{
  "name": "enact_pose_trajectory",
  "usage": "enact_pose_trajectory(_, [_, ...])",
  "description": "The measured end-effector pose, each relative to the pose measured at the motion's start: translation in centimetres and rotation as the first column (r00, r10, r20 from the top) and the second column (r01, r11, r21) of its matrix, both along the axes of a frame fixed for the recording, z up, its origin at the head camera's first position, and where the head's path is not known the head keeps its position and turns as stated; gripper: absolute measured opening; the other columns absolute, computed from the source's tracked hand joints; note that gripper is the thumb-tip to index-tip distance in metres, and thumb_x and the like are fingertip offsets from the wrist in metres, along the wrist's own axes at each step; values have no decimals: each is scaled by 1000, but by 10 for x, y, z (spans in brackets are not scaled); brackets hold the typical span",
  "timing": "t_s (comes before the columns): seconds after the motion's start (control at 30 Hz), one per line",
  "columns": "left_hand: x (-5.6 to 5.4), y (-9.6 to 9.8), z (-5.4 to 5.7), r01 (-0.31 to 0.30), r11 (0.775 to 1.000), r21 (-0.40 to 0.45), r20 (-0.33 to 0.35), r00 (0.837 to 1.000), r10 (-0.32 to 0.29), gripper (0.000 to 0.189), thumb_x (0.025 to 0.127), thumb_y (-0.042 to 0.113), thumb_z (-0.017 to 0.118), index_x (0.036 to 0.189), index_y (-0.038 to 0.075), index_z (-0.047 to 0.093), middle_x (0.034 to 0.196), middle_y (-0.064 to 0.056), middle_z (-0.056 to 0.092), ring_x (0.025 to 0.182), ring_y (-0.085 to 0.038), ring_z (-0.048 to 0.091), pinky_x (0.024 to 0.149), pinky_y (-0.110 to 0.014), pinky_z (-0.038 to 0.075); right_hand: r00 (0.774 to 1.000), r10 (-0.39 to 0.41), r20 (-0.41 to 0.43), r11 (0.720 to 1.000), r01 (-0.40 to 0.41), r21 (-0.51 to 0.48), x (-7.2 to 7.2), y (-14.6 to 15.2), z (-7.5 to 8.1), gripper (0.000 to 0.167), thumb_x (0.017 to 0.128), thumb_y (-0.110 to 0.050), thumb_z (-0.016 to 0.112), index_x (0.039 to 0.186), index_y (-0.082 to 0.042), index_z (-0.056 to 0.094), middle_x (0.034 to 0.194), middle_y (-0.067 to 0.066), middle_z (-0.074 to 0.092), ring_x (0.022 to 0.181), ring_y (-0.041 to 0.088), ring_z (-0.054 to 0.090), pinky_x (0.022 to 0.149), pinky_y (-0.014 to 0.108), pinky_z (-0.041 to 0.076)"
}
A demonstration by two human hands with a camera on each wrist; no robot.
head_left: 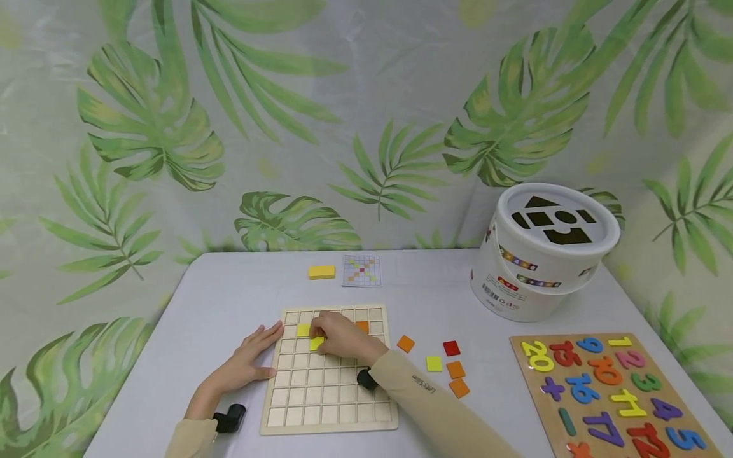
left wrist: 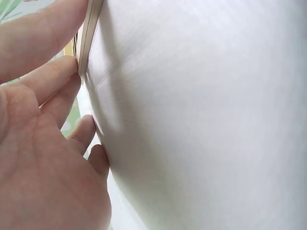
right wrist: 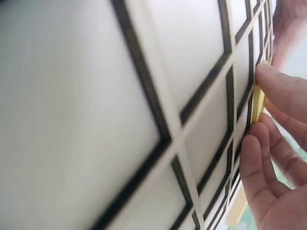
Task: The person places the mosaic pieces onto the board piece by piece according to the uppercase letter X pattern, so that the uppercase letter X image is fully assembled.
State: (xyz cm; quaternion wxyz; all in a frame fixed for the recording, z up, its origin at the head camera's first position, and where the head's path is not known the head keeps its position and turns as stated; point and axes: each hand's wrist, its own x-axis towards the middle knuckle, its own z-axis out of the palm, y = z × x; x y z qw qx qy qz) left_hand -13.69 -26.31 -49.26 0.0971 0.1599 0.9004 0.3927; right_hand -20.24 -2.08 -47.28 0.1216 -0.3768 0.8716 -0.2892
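Note:
A wooden grid board (head_left: 298, 416) lies flat on the white table. My left hand (head_left: 246, 362) rests at its left edge, fingers extended; in the left wrist view the fingertips of the left hand (left wrist: 53, 129) touch the board's side (left wrist: 90, 40). Over the upper part of the grid, my right hand (head_left: 346, 337) pinches a yellow square tile (right wrist: 258, 103) between thumb and fingers, low at the cells. Another yellow tile (head_left: 303, 330) sits in a cell up and left of it. An orange tile (head_left: 362, 326) lies in the grid beyond the right hand, partly hidden by it.
Right of the board lie several loose tiles: orange (head_left: 405, 343), red (head_left: 451, 348) and yellow (head_left: 434, 364). Behind it are a pattern card (head_left: 362, 280) and a yellow block (head_left: 322, 272). A white bucket (head_left: 515, 299) and a number puzzle (head_left: 529, 381) stand at the right.

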Motion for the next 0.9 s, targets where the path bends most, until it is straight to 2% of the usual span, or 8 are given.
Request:
enact_pose_trajectory(0.17, [-1, 1, -2, 9, 1000, 0, -5, 1000, -9, 81, 79, 22, 73, 146, -2, 34, 153, -20, 24, 139, -50, 5, 99, -74, 3, 999, -6, 50, 994, 11, -106, -1, 21, 10, 17, 84, -1, 69, 101, -2, 68, 89, 2, 60, 78, 9, 51, 72, 19, 45])
enact_pose_trajectory(0.33, [0, 1, -1, 7, 1000, -2, -6, 1000, -7, 81, 79, 22, 73, 145, -4, 34, 153, -22, 23, 138, -51, 5, 99, -74, 2, 996, -52, 68, 978, 64, -200, -3, 65, 18, 15, 86, 0, 67, 101, 2, 67, 89, 4, 62, 79, 14, 55, 72, 24, 48])
enact_pose_trajectory(0.5, [1, -1, 0, 3, 1000, 0, -12, 1000, -3, 83, 78, 24, 74, 144, -4, 35, 153, -22, 24, 138, -51, 5, 99, -74, 2, 985, -153, 84, 969, 166, -181, 0, 118, 15, 13, 86, -2, 68, 98, -1, 67, 84, -3, 59, 76, 12, 53, 70, 25, 48])
enact_pose_trajectory(0.63, [1, -2, -1, 4, 1000, 3, 1, 1000, -4, 81, 80, 22, 72, 146, -3, 33, 154, -19, 23, 139, -49, 4, 100, -73, 1, 970, -214, 114, 963, 229, -144, 5, 150, 7, 13, 85, -1, 67, 98, -3, 67, 86, -4, 59, 78, 13, 53, 70, 26, 48])
enact_pose_trajectory(0.73, [0, -2, -2, 11, 1000, 7, 6, 1000, -11, 79, 80, 19, 71, 146, -2, 33, 155, -18, 22, 140, -48, 4, 100, -72, 2, 962, -237, 135, 960, 253, -119, 10, 164, 3, 15, 84, -1, 69, 98, -6, 67, 88, -4, 60, 79, 14, 53, 71, 27, 48])
enact_pose_trajectory(0.9, [0, -1, -4, 14, 1000, 15, 8, 1000, -14, 79, 80, 20, 71, 146, -3, 33, 155, -18, 22, 140, -48, 4, 101, -72, 1, 965, -218, 148, 967, 234, -103, 14, 170, -4, 20, 81, -3, 74, 99, -7, 67, 88, -3, 59, 78, 14, 52, 70, 26, 47])
